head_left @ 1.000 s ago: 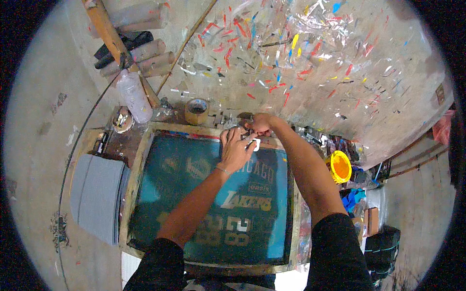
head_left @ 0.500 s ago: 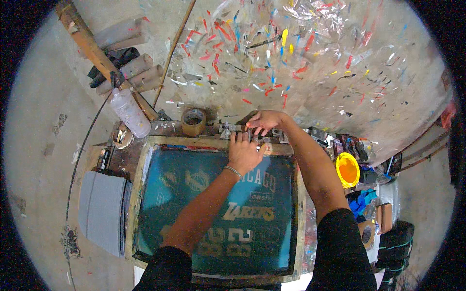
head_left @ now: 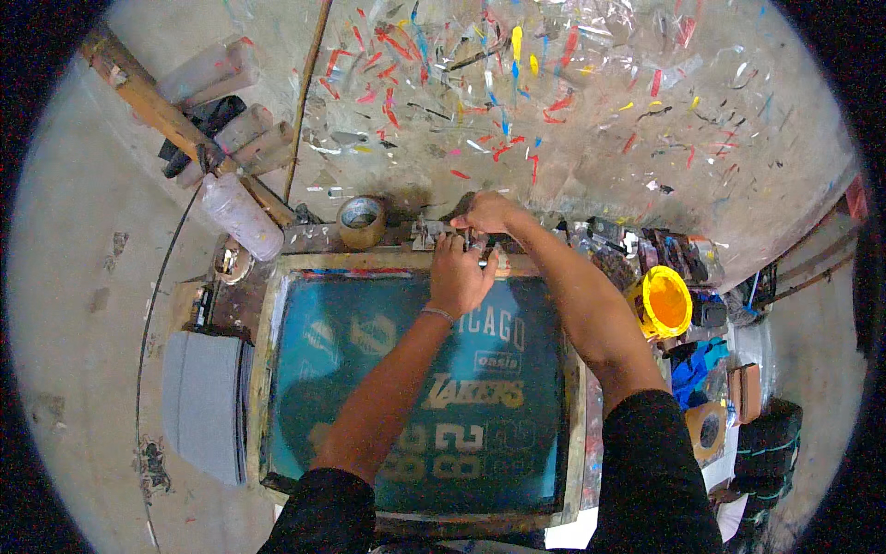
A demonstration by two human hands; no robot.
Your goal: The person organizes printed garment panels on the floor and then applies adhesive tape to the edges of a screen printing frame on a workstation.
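Observation:
A screen-printing frame (head_left: 273,369) with a wooden border lies below my arms, its blue-green mesh (head_left: 369,305) bearing pale lettering and emblems. At its far edge, metal hinge clamps (head_left: 426,236) run along the bench. My left hand (head_left: 458,279) lies over the frame's far rail, its fingers bent round a clamp there. Just beyond it, my right hand (head_left: 491,214) is closed with the fingertips pressed together over the same hardware. What those fingertips pinch is too small and hidden to name.
A roll of brown tape (head_left: 360,223) stands left of the clamps, near a cloudy plastic bottle (head_left: 242,217). Grey sheets (head_left: 205,397) are stacked left of the frame. At right are a yellow tub (head_left: 666,303) of orange ink and a blue cloth (head_left: 697,369). A paint-marked wall rises behind.
My right hand has come down and left onto the clamp, and its spread fingers have closed. My left hand has stayed at the far rail. The whole view has shifted slightly.

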